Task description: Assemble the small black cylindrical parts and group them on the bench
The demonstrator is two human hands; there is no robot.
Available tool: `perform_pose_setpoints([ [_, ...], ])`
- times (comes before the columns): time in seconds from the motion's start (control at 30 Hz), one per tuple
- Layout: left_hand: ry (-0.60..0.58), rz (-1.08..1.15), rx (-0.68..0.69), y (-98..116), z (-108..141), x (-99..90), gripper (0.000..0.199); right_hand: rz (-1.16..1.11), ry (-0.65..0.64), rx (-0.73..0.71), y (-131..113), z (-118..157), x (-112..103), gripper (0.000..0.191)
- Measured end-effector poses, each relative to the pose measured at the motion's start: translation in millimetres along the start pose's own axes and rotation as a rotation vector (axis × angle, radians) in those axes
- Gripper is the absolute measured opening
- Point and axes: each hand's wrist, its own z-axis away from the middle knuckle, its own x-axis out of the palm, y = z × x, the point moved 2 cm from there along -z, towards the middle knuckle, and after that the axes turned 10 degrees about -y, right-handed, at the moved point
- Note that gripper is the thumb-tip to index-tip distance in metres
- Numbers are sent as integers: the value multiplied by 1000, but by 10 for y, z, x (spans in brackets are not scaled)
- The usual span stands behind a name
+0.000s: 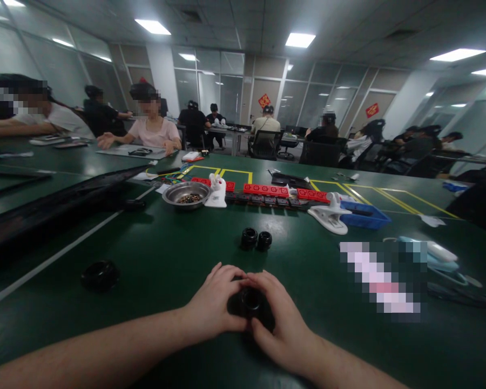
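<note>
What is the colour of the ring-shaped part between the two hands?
Black: the ring-shaped part shows in the head view.

I record the near ring [250,312] as glossy black. Left of it, the lone ring [100,282] is black; beyond it, the paired rings [249,245] match. I note the counter [166,248] beneath it as dark green. Farther beyond it: silver bowl [174,202], white stand [216,200], red strips [266,190] with repeated dark marks, yellow outlines [250,177]. Beyond it, rightward: blue tray [364,220].
</note>
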Motion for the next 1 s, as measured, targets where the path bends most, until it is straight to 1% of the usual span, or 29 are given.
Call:
perform_pose_setpoints([
  [0.07, 4, 4, 9, 5, 5, -7, 55, 29, -32, -41, -6, 19, -8, 64],
  [0.1, 3, 7, 14, 4, 6, -7, 54, 50, -39, -34, -2, 26, -7, 67],
  [0.2, -8, 14, 12, -15, 4, 3, 50, 109, 17, 19, 16, 27, 10, 68],
  [0.3, -15, 2, 6, -32, -3, 22, 45, 110, 89, 53, 16, 4, 22, 61],
  [0.4, -13, -13, 7, -33, -8, 35, 48, 80, 81, 72, 4, -12, 10, 49],
  [0.47, -5, -15, 11, -28, -8, 35, 53, 63, 52, 40, -11, -8, -10, 46],
  [0.57, 7, -14, 23, -18, -5, 22, 57, 74, 8, -57, -38, 8, -28, 55],
  [0.63, 5, -13, 30, -14, -2, 13, 54, 101, 6, -76, -41, 15, -24, 61],
  [0.7, 1, -10, 29, -13, 1, 10, 51, 119, 55, -50, -29, 15, -14, 60],
  [0.83, 20, -9, 23, -23, 7, 22, 46, 130, 213, 18, 2, 11, 2, 54],
  [0.9, 29, -13, 27, -26, 9, 32, 44, 140, 220, 46, 14, 9, 12, 53],
  [1.0, 36, -11, 33, -25, 5, 36, 45, 130, 175, 63, 21, 16, 12, 50],
])
